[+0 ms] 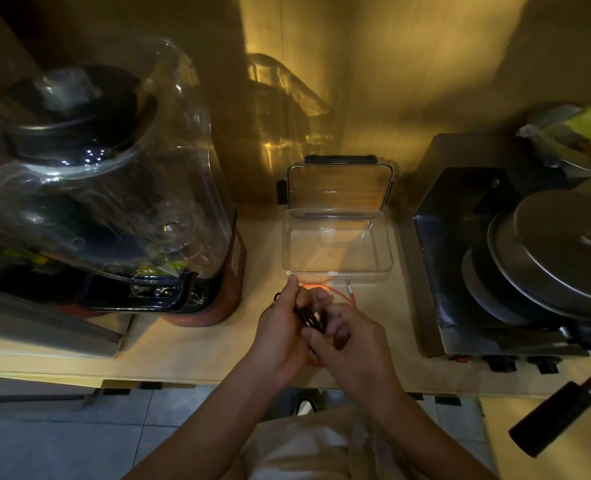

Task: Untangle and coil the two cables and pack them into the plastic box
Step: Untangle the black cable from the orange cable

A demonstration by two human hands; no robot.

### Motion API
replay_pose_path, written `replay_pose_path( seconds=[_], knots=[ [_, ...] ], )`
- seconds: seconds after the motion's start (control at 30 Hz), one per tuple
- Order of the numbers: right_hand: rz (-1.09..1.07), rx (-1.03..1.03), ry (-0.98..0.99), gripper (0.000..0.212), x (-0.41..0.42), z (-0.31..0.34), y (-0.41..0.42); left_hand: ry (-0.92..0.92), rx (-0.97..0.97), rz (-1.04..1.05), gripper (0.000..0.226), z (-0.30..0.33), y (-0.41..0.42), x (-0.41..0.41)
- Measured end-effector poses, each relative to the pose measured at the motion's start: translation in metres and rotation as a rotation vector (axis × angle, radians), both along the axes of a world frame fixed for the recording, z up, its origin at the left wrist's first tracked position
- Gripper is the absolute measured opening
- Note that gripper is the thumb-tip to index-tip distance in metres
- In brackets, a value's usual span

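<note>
Both hands over worktop (190,344), left hand (280,336) and right hand (351,341) pinching black cable (309,318) bundle between them, orange cable (342,296) beneath, open plastic box (337,271) just beyond; best keeping loops even, tension light.

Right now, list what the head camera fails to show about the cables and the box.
- Black cable: mostly covered by the left hand and right hand; coiled or still tangled, cannot tell.
- Orange cable: both hands hide its middle; its full run is unseen.
- Plastic box: clear walls and dim light blur the rim; its latches are too small to read.
</note>
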State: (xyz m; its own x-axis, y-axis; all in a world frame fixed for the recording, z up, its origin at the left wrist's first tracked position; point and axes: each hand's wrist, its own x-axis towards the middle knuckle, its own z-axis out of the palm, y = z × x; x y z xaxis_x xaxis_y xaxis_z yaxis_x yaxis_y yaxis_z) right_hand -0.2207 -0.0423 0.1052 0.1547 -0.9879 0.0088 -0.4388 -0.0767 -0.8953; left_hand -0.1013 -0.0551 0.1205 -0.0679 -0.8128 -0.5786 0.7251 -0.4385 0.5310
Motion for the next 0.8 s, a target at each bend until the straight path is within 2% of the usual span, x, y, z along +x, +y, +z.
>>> replay_pose_path(
  seconds=[0.03, 0.17, 0.27, 0.37, 0.47, 0.57, 0.63, 0.73, 0.8],
  knots=[
    [0.04, -0.043, 0.053, 0.017, 0.0, -0.002, -0.001, -0.026, 0.007, -0.006, 0.047, 0.0, 0.0, 0.0],
    [0.108, -0.156, 0.147, 0.042, 0.001, -0.008, -0.006, -0.002, 0.024, -0.007, 0.048, -0.002, -0.003, -0.004],
    [0.129, -0.177, 0.146, 0.029, 0.001, -0.012, -0.011, -0.018, 0.054, 0.006, 0.042, -0.003, -0.005, -0.009],
    [0.11, -0.151, 0.136, 0.031, 0.001, -0.02, -0.013, -0.036, 0.08, 0.007, 0.038, -0.004, -0.008, -0.009],
    [0.104, -0.074, 0.045, 0.02, -0.001, -0.025, -0.014, 0.004, 0.101, 0.012, 0.042, -0.005, -0.009, -0.005],
    [0.059, 0.078, -0.217, 0.004, -0.003, -0.022, -0.011, 0.125, 0.083, 0.112, 0.042, -0.002, -0.013, 0.001],
    [0.049, 0.18, -0.372, 0.012, -0.004, -0.023, -0.007, 0.163, 0.07, 0.169, 0.042, -0.002, -0.016, 0.007],
    [-0.045, 0.216, -0.387, 0.012, -0.013, -0.029, -0.004, 0.302, 0.045, 0.167, 0.04, 0.0, -0.016, 0.019],
    [-0.121, 0.208, -0.399, 0.005, -0.02, -0.03, -0.007, 0.443, 0.017, 0.084, 0.038, 0.002, -0.015, 0.025]
  ],
)
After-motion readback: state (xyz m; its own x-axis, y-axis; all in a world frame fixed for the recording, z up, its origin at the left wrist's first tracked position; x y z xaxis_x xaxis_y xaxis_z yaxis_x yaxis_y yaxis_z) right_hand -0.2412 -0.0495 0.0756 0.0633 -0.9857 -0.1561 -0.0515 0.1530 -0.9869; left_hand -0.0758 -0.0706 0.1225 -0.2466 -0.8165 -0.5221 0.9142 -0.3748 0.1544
